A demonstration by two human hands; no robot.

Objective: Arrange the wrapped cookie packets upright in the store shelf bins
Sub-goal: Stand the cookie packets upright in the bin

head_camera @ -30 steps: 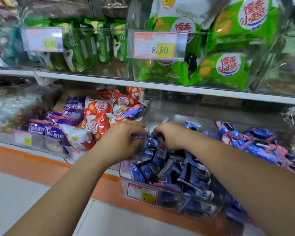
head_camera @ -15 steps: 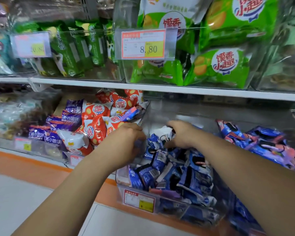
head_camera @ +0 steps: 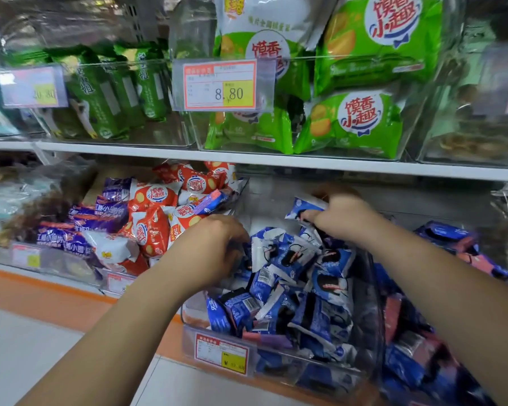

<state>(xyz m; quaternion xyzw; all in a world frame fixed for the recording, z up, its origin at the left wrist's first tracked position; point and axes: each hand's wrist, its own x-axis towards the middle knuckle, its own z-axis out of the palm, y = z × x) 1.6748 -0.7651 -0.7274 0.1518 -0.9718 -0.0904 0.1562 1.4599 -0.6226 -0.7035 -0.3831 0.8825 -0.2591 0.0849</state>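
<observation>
Cookie packet [head_camera: 302, 206] pinched in right hand [head_camera: 345, 219]; left hand [head_camera: 214, 247] grip: cannot tell. Risk: loose pile [head_camera: 291, 259] in bin [head_camera: 374, 303] tips it over.

We noted price tag [head_camera: 220, 85]: white, red border, yellow patch.
- Right of tag: snack bags [head_camera: 364, 121] bright green, white round logo, red lettering.
- Left of tag: slim packets [head_camera: 100, 95] darker green.
- Below tag: cookie packets [head_camera: 288, 253] blue and white, black cookie print.
- Below-left of tag: round packets [head_camera: 153, 230] orange-red and white; long packets [head_camera: 100, 215] purple.
</observation>
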